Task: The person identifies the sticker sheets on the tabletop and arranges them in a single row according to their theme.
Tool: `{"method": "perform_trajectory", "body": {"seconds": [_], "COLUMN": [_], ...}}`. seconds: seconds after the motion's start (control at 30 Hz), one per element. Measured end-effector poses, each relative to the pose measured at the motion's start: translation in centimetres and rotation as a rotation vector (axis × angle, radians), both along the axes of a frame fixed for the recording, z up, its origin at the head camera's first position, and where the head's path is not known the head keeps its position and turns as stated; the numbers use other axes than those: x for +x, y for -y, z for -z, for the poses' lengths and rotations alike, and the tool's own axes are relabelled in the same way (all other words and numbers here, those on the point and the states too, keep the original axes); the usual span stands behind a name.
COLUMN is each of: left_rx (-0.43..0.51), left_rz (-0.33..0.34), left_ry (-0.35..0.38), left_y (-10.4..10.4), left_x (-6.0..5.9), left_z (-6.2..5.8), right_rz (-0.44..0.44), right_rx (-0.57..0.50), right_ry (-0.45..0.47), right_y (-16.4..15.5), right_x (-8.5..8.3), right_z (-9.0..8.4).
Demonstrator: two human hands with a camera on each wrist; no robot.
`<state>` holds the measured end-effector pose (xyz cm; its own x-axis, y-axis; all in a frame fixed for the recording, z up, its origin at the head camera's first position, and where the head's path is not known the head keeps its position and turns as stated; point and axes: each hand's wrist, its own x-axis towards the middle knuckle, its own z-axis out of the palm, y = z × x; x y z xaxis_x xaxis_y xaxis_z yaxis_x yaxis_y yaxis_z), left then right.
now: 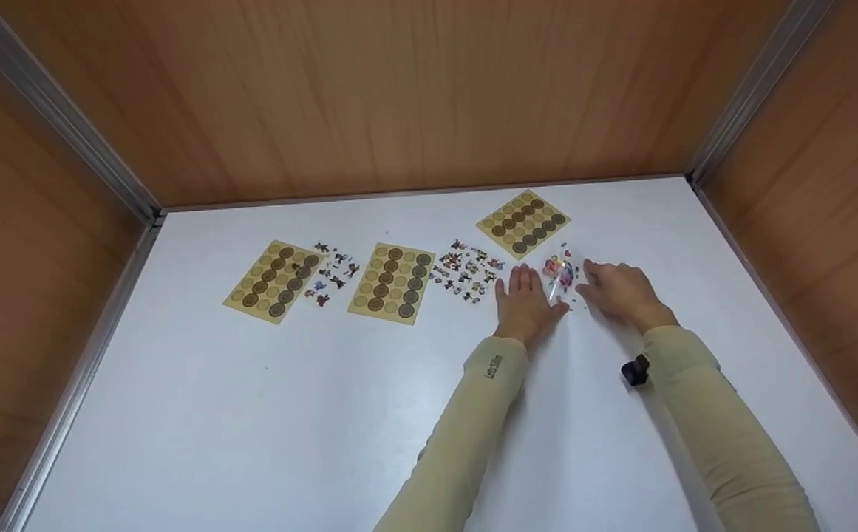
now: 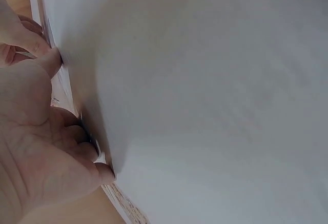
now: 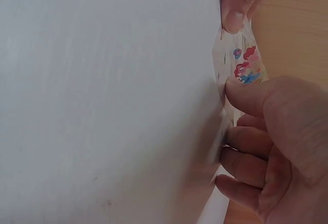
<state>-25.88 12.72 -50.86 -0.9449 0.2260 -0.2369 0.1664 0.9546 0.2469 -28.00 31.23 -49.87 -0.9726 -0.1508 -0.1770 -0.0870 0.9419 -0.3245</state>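
Observation:
A small clear sticker sheet (image 1: 560,273) with pink cartoon figures lies between my two hands on the white table (image 1: 325,414). My left hand (image 1: 525,294) rests flat, fingers straight and pressed to the table, its thumb by the sheet's near edge. In the left wrist view, the left hand's fingertips (image 2: 102,170) press down on the surface. My right hand (image 1: 613,284) is curled at the sheet's right side. In the right wrist view, the clear sheet (image 3: 246,65) stands tilted up between the right hand's thumb (image 3: 246,90) and index finger (image 3: 236,8), which hold its edge.
Three tan sheets of round brown stickers lie on the table: one far left (image 1: 275,279), one in the middle (image 1: 393,283), one behind the hands (image 1: 523,223). Loose small cartoon stickers (image 1: 467,270) and another cluster (image 1: 332,272) lie between them. Wooden walls (image 1: 429,89) enclose the table.

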Motion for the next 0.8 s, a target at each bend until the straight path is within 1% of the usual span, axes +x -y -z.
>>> {"method": "perform_trajectory", "body": {"seconds": [0.23,0.3,0.43,0.53,0.7,0.8], "left_rx": [0.028,0.040,0.064,0.072,0.132,0.187], "left_rz": [0.020,0.025,0.033,0.047,0.066,0.080], "left_ry": [0.015,0.019,0.024,0.019,0.024,0.032], "left_y": [0.3,0.6,1.0,1.2,1.5,1.9], "left_x": [0.0,0.0,-0.1,-0.3,-0.4,-0.3], "left_z": [-0.2,-0.2,-0.3,-0.2,-0.4,-0.6], "right_rz": [-0.027,-0.027,-0.016,0.005,0.063,0.078], "right_rx": [0.033,0.033,0.018,-0.017,-0.123,-0.219], "right_ry": [-0.044,-0.066,-0.080,-0.091,-0.176,-0.163], "right_y": [0.1,0.2,0.4,0.7,0.9,0.8], "right_x": [0.3,0.3,0.6,0.9,1.0,0.8], "right_z": [-0.2,-0.2,-0.2,-0.4,-0.6,-0.5]}}
